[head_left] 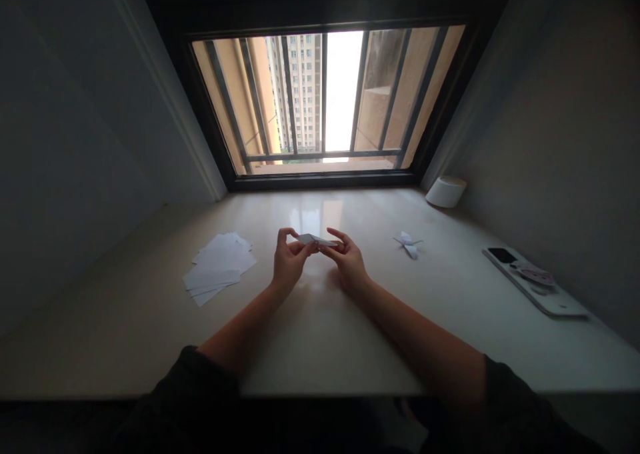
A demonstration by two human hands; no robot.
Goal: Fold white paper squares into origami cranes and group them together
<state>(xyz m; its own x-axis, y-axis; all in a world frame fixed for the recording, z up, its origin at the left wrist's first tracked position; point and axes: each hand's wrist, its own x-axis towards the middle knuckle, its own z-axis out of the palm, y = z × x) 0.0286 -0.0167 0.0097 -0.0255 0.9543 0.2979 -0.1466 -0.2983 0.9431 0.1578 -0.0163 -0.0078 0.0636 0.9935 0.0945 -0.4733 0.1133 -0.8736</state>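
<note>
A small folded piece of white paper (314, 239) is held up above the table, between my two hands. My left hand (290, 257) pinches its left end, with the index finger bent over the top. At the paper's right end, my right hand (346, 254) grips it between thumb and fingers, one finger raised. The fingers partly cover the folds. To the left lies a loose stack of white paper sheets (220, 266). A folded paper crane (409, 244) rests on the table to the right of my hands.
A smartphone (537, 284) with a ring-like grip on its back lies at the right of the white table (320, 347). Near the back right corner stands a white roll (446, 192). A barred window (320, 181) rises behind the table, with walls on both sides.
</note>
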